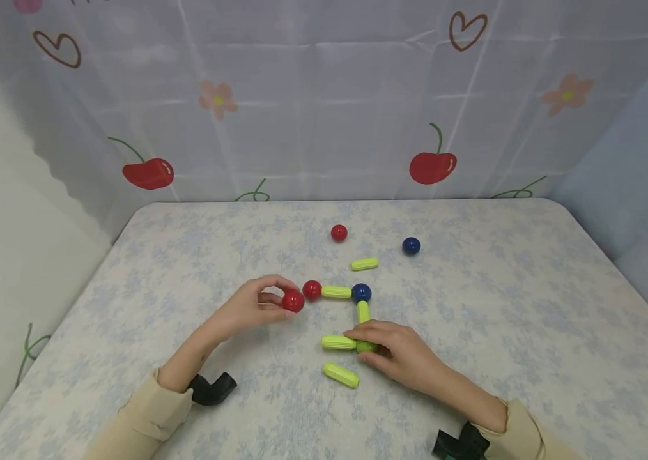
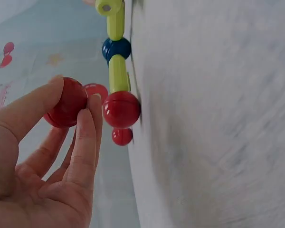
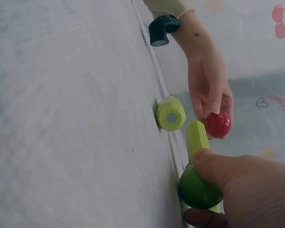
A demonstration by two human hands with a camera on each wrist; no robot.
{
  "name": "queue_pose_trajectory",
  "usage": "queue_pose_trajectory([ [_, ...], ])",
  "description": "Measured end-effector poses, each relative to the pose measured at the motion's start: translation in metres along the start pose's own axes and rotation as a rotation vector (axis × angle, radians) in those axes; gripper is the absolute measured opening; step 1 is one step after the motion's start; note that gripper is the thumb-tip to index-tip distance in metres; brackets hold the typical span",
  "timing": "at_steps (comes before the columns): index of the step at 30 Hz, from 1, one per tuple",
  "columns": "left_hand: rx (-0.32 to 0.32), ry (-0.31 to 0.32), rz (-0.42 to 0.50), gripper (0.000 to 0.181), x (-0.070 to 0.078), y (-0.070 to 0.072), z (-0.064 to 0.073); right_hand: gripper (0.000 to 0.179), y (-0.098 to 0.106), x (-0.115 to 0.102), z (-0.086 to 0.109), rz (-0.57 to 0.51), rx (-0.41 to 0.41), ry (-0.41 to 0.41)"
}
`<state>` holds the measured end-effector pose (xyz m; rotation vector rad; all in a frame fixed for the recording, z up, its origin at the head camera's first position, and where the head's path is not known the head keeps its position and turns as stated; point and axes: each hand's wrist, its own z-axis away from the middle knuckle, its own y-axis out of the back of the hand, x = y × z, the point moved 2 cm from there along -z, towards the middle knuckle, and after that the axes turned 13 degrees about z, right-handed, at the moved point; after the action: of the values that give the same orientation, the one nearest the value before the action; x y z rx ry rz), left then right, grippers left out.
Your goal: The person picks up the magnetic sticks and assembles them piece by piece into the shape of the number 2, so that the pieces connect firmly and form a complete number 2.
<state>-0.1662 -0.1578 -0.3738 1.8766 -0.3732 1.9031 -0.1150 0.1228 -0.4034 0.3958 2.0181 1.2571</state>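
My left hand (image 1: 255, 303) pinches a red ball (image 1: 293, 301) between thumb and fingers, raised off the table in the left wrist view. Just to its right is another red ball (image 1: 312, 291), joined by a yellow-green rod (image 1: 337, 292) to a blue ball (image 1: 361, 292). From the blue ball a second rod (image 1: 363, 311) runs toward me to a green ball (image 3: 194, 187). My right hand (image 1: 404, 354) grips this green ball, covering part of it, with fingertips at the rod (image 1: 338, 342) that points left from it.
A loose yellow-green rod (image 1: 341, 375) lies nearest me, its end showing a grey metal disc (image 3: 171, 118). Farther back lie another rod (image 1: 364, 264), a red ball (image 1: 339, 233) and a blue ball (image 1: 411, 246). A patterned curtain (image 1: 324, 115) hangs behind the table (image 1: 186, 236).
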Motion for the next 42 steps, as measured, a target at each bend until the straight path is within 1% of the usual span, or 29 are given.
queue_pose_trajectory([
  [2,-0.039,0.012,-0.034,0.038,-0.003,-0.008,0.005,0.038,0.0,0.0,0.0,0.004,0.0,-0.002],
  [4,-0.085,0.007,-0.085,0.036,-0.006,-0.015,0.008,0.037,-0.001,-0.001,-0.001,0.006,0.001,-0.003],
  [7,-0.144,0.002,-0.136,0.034,-0.009,-0.023,0.011,0.037,-0.001,-0.001,-0.001,0.008,0.006,-0.003],
  [12,-0.185,0.006,-0.119,0.032,-0.014,-0.031,0.012,0.037,0.001,-0.001,-0.001,0.006,0.012,-0.005],
  [16,-0.2,0.006,-0.103,0.032,-0.017,-0.035,0.01,0.037,0.003,0.0,-0.001,0.03,0.003,-0.017],
  [22,-0.18,0.007,-0.076,0.031,-0.019,-0.038,0.01,0.038,0.007,0.0,-0.004,0.072,-0.029,-0.026],
  [24,-0.175,0.007,-0.069,0.031,-0.02,-0.038,0.01,0.039,0.009,-0.001,-0.005,0.115,-0.035,-0.027],
  [26,-0.173,0.007,-0.067,0.031,-0.021,-0.038,0.01,0.04,0.013,-0.005,-0.005,0.174,-0.018,-0.035],
  [28,-0.174,0.006,-0.062,0.031,-0.022,-0.039,0.01,0.039,0.017,-0.013,-0.005,0.244,0.019,-0.039],
  [31,-0.176,0.0,-0.062,0.034,-0.023,-0.038,0.009,0.032,0.022,-0.029,-0.006,0.312,0.068,-0.014],
  [33,-0.185,-0.011,-0.058,0.039,-0.023,-0.038,0.009,0.026,0.021,-0.041,-0.007,0.31,0.071,0.016],
  [35,-0.195,-0.024,-0.061,0.042,-0.024,-0.037,0.009,0.021,0.016,-0.051,-0.007,0.272,0.037,0.035],
  [36,-0.201,-0.03,-0.064,0.042,-0.023,-0.037,0.009,0.02,0.013,-0.054,-0.007,0.243,0.008,0.03],
  [38,-0.213,-0.044,-0.062,0.04,-0.023,-0.038,0.009,0.02,0.007,-0.061,-0.008,0.174,-0.033,0.008],
  [42,-0.22,-0.061,-0.062,0.036,-0.021,-0.039,0.008,0.025,-0.003,-0.064,-0.009,0.101,-0.077,-0.071],
])
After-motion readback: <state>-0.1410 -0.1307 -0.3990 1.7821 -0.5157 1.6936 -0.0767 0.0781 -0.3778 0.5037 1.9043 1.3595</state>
